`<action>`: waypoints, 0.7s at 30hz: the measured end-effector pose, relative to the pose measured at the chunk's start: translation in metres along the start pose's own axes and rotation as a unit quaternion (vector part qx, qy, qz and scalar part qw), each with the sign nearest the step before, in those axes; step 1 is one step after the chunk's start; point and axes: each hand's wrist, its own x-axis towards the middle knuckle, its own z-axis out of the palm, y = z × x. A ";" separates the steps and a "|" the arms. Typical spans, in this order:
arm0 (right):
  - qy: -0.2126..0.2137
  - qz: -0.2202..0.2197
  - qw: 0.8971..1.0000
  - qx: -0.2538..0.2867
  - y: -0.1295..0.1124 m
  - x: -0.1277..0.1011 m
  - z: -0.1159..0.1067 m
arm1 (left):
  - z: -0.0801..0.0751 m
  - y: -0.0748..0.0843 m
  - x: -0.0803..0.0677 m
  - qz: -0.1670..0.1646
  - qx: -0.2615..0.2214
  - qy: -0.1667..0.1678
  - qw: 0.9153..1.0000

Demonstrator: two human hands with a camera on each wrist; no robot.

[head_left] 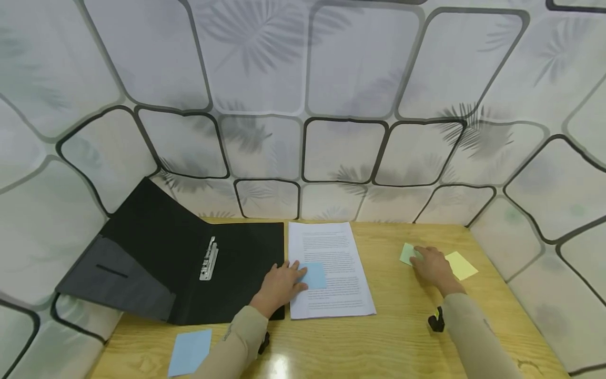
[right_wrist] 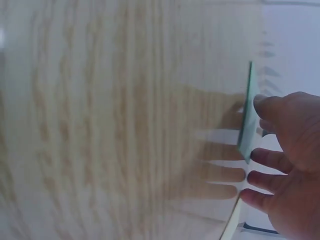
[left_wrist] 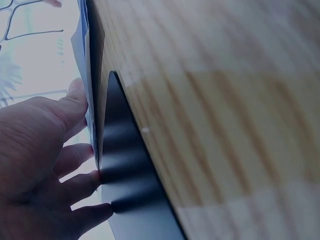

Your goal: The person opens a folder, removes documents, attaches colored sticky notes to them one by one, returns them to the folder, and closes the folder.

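A stack of printed white sheets (head_left: 331,273) lies mid-desk beside an open black folder (head_left: 189,268) with a metal clip (head_left: 209,258). A blue sticky note (head_left: 313,276) sits on the sheets. My left hand (head_left: 283,284) rests flat across the folder's edge and the sheets, fingertips touching the blue note; the left wrist view shows the left hand (left_wrist: 45,160) with fingers spread against the paper edge (left_wrist: 86,75). My right hand (head_left: 432,265) lies with straight fingers on a green sticky pad (head_left: 407,253); in the right wrist view the right hand's fingers (right_wrist: 272,150) touch the green pad (right_wrist: 247,115).
A yellow sticky pad (head_left: 461,265) lies just right of my right hand. Another blue note pad (head_left: 190,351) sits near the front left edge of the wooden desk (head_left: 397,337). Patterned partition walls (head_left: 303,105) close in the desk at the back and on both sides.
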 end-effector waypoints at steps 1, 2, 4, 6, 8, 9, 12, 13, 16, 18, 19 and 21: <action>0.001 0.000 1.000 -0.003 0.002 0.001 0.000 | 0.000 0.000 0.000 0.001 0.001 -0.001 1.000; 0.004 0.001 1.000 -0.005 0.003 0.001 0.001 | -0.001 0.001 0.000 0.002 0.002 -0.001 1.000; 0.010 0.001 1.000 -0.008 0.005 0.002 0.001 | -0.001 0.002 0.001 0.002 0.002 -0.003 1.000; 0.015 0.003 1.000 -0.008 0.006 0.002 0.002 | 0.000 0.002 0.001 0.002 0.001 -0.005 1.000; 0.009 0.010 1.000 0.003 0.007 0.003 0.002 | 0.000 0.003 0.001 0.002 -0.002 -0.004 1.000; 0.003 0.012 1.000 0.009 0.007 0.003 0.001 | 0.000 0.003 0.002 0.001 -0.006 -0.005 1.000; -0.016 0.017 1.000 0.017 0.006 0.003 -0.001 | 0.001 0.002 0.002 -0.001 -0.016 -0.004 1.000; -0.020 0.018 0.999 0.020 0.005 0.003 -0.002 | 0.001 0.002 0.002 -0.001 -0.018 -0.003 1.000; -0.018 0.015 0.999 0.022 0.003 0.004 -0.004 | 0.002 0.000 0.003 -0.001 -0.021 -0.001 1.000; -0.008 0.017 0.999 0.032 0.001 0.004 -0.003 | 0.002 -0.001 0.003 0.000 -0.019 0.003 1.000; -0.003 0.020 0.999 0.040 0.001 0.005 -0.002 | 0.002 -0.001 0.003 0.001 -0.017 0.005 1.000; 0.011 0.026 0.998 0.060 -0.001 0.005 0.000 | 0.002 -0.001 0.003 0.003 -0.015 0.008 1.000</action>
